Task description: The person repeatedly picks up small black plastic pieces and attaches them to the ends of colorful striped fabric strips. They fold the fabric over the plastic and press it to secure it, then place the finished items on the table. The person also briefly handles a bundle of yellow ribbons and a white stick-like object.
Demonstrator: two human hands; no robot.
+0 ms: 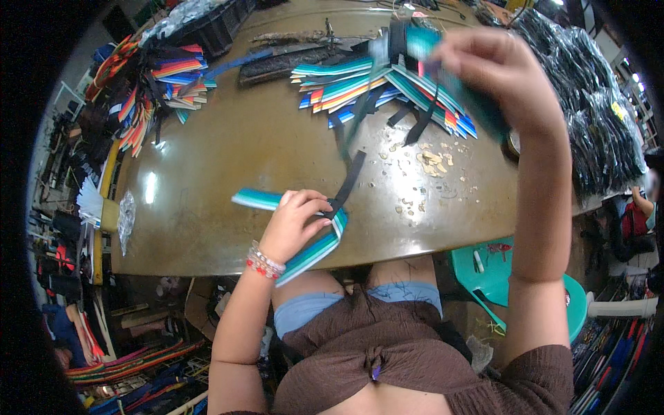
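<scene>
My left hand [299, 220] is closed on a bent strap [315, 254] striped in teal and white, pressed near the table's front edge. A short black webbing strip [353, 173] sticks up from its bend, by my fingertips. My right hand [501, 72], raised at the far right and blurred by motion, has its fingers pinched together. Between and behind them shows a smeared teal striped strap [423, 45]. Below that hand, a fanned pile of striped straps [339, 86] in teal, blue, orange and white lies on the table, with black strips hanging from it.
Another bundle of striped straps [181, 68] sits at the far left beside a black crate [220, 31]. Yellowish scraps [432, 163] litter the brown table [228, 145]. Stacked black goods in clear plastic [588, 90] fill the right side. A green plastic chair [477, 270] stands below the edge.
</scene>
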